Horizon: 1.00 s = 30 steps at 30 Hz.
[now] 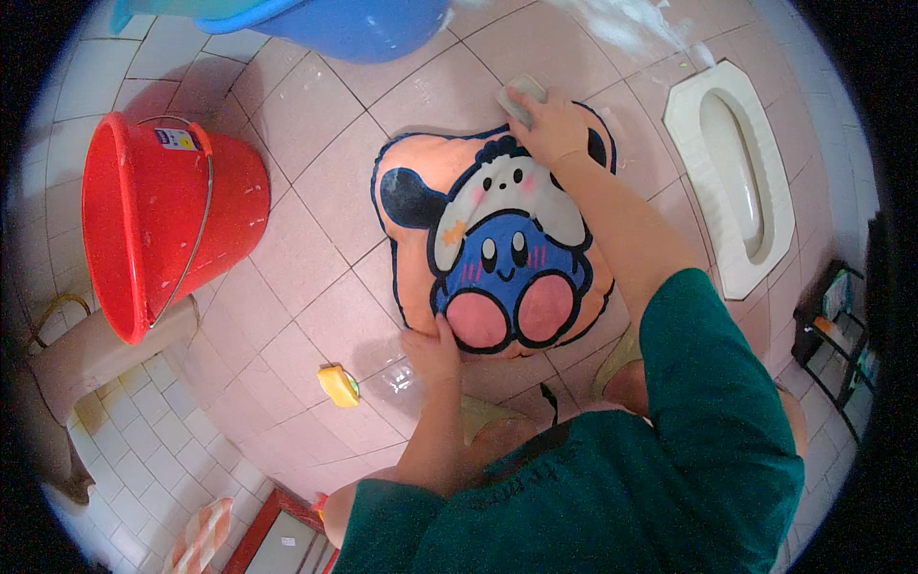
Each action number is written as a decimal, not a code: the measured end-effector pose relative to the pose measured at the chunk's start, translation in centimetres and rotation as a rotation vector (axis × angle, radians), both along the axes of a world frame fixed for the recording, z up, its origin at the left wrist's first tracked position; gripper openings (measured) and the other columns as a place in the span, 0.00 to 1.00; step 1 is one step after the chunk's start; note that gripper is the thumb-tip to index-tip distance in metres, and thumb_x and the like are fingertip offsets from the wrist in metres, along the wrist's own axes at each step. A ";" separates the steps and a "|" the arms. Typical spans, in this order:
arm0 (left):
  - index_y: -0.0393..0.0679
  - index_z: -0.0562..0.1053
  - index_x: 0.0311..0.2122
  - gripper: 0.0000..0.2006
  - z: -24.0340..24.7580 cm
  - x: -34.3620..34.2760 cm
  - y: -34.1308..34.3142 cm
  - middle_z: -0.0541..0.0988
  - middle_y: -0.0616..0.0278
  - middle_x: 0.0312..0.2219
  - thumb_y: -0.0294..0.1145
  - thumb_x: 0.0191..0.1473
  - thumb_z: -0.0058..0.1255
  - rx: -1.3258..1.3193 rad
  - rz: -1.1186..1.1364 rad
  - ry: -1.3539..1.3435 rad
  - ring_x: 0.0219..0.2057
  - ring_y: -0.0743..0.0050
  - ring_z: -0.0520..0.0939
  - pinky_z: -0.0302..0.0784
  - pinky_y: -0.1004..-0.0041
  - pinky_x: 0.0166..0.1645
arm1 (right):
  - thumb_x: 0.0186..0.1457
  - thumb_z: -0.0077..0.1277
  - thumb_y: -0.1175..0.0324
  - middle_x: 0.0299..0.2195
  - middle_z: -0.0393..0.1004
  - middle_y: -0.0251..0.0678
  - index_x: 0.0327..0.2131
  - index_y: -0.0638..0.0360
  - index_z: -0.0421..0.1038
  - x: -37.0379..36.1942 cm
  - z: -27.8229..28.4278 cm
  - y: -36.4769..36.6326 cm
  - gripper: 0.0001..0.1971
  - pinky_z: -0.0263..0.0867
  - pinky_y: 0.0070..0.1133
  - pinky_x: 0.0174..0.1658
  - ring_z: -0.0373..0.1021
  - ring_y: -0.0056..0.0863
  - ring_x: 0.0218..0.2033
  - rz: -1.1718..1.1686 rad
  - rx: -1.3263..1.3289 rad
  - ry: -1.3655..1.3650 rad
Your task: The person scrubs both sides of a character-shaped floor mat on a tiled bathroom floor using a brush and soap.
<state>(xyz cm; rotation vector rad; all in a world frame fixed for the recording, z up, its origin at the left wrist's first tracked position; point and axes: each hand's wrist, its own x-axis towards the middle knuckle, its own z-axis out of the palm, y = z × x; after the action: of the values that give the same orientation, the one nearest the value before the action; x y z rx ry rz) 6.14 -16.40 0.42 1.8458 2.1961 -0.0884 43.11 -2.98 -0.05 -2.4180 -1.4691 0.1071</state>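
A flat printed cushion (411, 277), peach with a dark outline, lies on the tiled floor in front of me. Its print is a blue cartoon figure with pink feet and a white dog-like hood. My right hand (555, 129) is closed around a pale grey-green block (521, 96) at the cushion's far edge; I cannot tell whether this is soap or a brush. At the near left corner, my left hand (435, 352) grips the cushion's edge, thumb on top and the other fingers partly hidden. A clear, shiny patch or plastic piece (394, 378) lies beside that hand.
A red bucket (229, 191) stands at the left by a pipe (115, 359). A blue basin (363, 29) is at the far side, near white foam (631, 29). A squat toilet (736, 182) lies right; a yellow sponge (338, 385) lies near left, and a black rack (832, 330) stands far right.
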 end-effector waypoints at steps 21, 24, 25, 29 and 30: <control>0.38 0.69 0.38 0.13 0.6 4.0 11.4 0.79 0.47 0.32 0.29 0.50 0.59 0.108 -0.056 -0.669 0.33 0.55 0.82 0.75 0.65 0.36 | 0.43 0.60 0.55 0.40 0.67 0.41 0.54 0.28 0.70 -16.9 2.9 -3.1 0.30 0.71 0.34 0.39 0.70 0.42 0.41 0.327 0.006 0.395; 0.38 0.69 0.32 0.10 0.3 2.2 7.8 0.77 0.44 0.26 0.28 0.48 0.58 0.113 0.013 -0.706 0.31 0.44 0.79 0.73 0.61 0.35 | 0.46 0.57 0.56 0.50 0.69 0.43 0.56 0.31 0.67 -5.2 0.2 -4.3 0.30 0.71 0.36 0.41 0.70 0.40 0.45 0.428 0.059 0.116; 0.38 0.68 0.31 0.10 -0.3 2.3 7.4 0.76 0.44 0.26 0.28 0.48 0.57 0.147 -0.002 -0.685 0.30 0.42 0.78 0.73 0.60 0.35 | 0.46 0.58 0.56 0.49 0.69 0.45 0.57 0.32 0.67 -2.9 1.2 -4.3 0.30 0.71 0.35 0.42 0.69 0.42 0.47 0.362 0.009 0.095; 0.38 0.66 0.28 0.09 -0.6 2.4 7.4 0.73 0.44 0.23 0.26 0.46 0.55 0.197 -0.021 -0.634 0.29 0.38 0.75 0.71 0.57 0.34 | 0.52 0.52 0.51 0.49 0.69 0.50 0.57 0.38 0.67 -4.6 2.7 -1.7 0.27 0.70 0.40 0.43 0.68 0.48 0.47 0.136 -0.115 0.107; 0.38 0.66 0.28 0.09 -0.8 1.8 7.3 0.73 0.44 0.23 0.26 0.46 0.55 0.227 -0.052 -0.580 0.29 0.38 0.75 0.71 0.57 0.34 | 0.52 0.50 0.50 0.47 0.70 0.53 0.55 0.43 0.70 -8.0 3.3 -0.8 0.26 0.70 0.41 0.43 0.69 0.50 0.46 0.087 -0.127 0.228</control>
<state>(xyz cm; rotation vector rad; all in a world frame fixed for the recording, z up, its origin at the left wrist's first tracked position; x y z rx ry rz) 7.91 -9.09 -0.33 1.7478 1.8022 0.6299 35.14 -3.79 3.23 -2.3448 -1.5019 0.4923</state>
